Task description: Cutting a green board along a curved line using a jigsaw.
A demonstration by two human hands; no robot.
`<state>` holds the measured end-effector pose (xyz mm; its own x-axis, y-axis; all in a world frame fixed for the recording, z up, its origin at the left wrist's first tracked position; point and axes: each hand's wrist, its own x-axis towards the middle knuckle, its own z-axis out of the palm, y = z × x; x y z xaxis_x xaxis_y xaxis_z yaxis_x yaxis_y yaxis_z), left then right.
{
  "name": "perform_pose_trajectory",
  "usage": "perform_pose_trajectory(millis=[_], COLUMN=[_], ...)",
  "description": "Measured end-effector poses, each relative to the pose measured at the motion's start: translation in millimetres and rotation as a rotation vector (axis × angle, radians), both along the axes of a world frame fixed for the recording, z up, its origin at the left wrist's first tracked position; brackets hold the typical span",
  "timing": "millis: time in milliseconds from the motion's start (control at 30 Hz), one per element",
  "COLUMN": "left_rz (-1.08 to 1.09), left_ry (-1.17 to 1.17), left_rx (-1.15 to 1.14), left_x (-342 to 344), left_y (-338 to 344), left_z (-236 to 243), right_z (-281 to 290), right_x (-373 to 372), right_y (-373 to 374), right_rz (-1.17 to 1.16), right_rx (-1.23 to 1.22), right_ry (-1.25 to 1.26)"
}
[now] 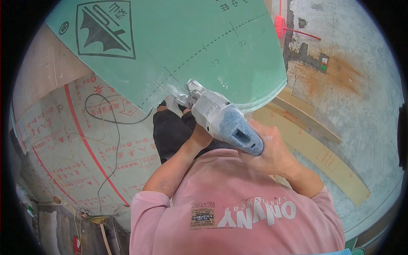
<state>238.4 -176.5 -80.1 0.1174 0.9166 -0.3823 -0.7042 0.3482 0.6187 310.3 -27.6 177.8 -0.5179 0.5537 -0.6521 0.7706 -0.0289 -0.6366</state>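
Note:
A dusty grey and blue reciprocating saw [223, 114] is held in front of my body, its front end at the near edge of a large green plasterboard sheet [182, 46]. My right hand [272, 146] is closed around the saw's rear handle. Under the grey front housing, my left hand [202, 136] supports the tool, its fingers mostly hidden by it. A pale, dusty line runs into the board just ahead of the saw's shoe; the blade itself is hard to make out. The board's right corner is curved, with white powder along its edge.
A dark cable [118, 144] loops over the printed protective floor sheet [55, 144] on the left. Curved tan board strips [327, 165] lie at right. Farther off is a red broom [280, 27]. Tangled wires [98, 219] sit at lower left.

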Motion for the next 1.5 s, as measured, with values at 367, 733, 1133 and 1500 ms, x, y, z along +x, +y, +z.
perform_pose_trajectory(millis=[367,733,1133,1500], left_rz=[-0.123,0.007,0.108,0.212], left_ry=[0.433,0.333,0.365,0.679], left_rx=[0.248,0.052,-0.045,0.114], left_x=[37.2,77.2,86.3,53.9], left_y=[-8.3,-18.2,-5.3,-5.5], left_z=[-39.0,-59.5,-53.7,-15.3], right_z=[-2.3,-4.6,0.2,-9.3], right_x=[3.5,2.6,-6.0,-7.7], right_y=[-0.3,-1.9,4.5,-0.2], right_rz=[-0.012,0.030,0.055,0.004], right_rx=[0.077,0.068,0.001,-0.050], right_ry=[0.067,0.080,0.027,0.018])
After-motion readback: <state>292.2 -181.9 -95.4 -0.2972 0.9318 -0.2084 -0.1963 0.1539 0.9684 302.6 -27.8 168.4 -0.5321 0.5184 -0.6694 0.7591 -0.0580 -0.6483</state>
